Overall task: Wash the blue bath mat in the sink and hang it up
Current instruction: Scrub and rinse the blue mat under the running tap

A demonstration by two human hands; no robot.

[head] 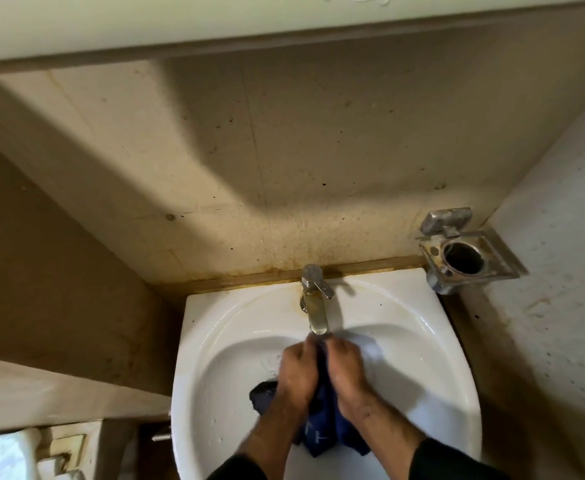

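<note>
The blue bath mat (322, 424) is lying bunched inside the white sink (214, 358), directly below the tap (317, 306), and the person is holding its upper end right under the spout, most likely so that any running water lands on the fabric and not on bare porcelain; whether water is flowing I cannot tell. The left hand (296, 374) and the right hand (348, 370) are sitting side by side just in front of the tap, each with its grip clamped on a fold of the mat, knuckles up and fingers curled under the cloth. Holding two handfuls this close together is probably serving a scrubbing motion, cloth rubbed against cloth. The rest of the mat is trailing away from the tap toward the person, a dark wet corner sticking out to the left of the left wrist, so the basin is catching the drips. The tap lever is pointing off to the right. A metal holder (464, 254) is fixed to the wall to the right of the tap, well apart from the hands. By my reading the washing is under way, with hanging yet to come
</note>
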